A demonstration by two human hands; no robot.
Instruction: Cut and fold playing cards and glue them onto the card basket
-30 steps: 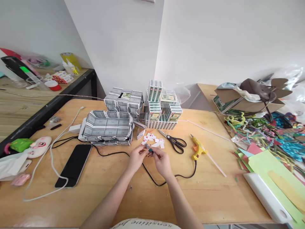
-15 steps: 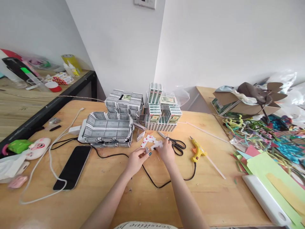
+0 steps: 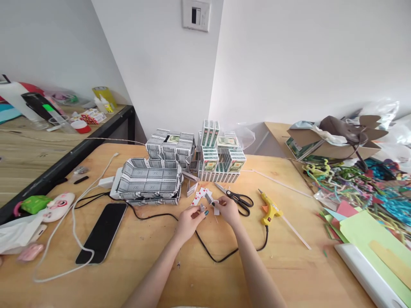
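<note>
A pale wall [image 3: 272, 55], with a white switch plate [image 3: 196, 16] set in it, stands behind a wooden table [image 3: 150, 280]. Near the middle of the table, the left hand [image 3: 189, 220] pinches a small folded piece [image 3: 202, 208] between thumb and fingertips, which are closed up on it. Just beside it, the right hand [image 3: 227, 210] has its thumb and fingers drawn together on a small patterned card [image 3: 208, 197], which tilts up over the loose white cards [image 3: 198, 196] lying in front of both hands. The held bits are tiny and partly covered by the fingers, so their exact folds are hard to make out.

Black-handled scissors [image 3: 243, 201] lie open just beyond the right hand, their blades pointing toward the loose cards. To the right of them is a yellow glue gun [image 3: 271, 209], a clear stick [image 3: 297, 233] jutting from its back and a black cord [image 3: 205, 248] running from it in a loop past the hands. Beyond the loose cards stand a tray built of patterned cards [image 3: 150, 179], a card-covered block [image 3: 173, 147] behind it, and a stack of green-and-white boxes [image 3: 221, 160]. A dark phone [image 3: 102, 233] lies to the left, under a white cable [image 3: 74, 231].
</note>
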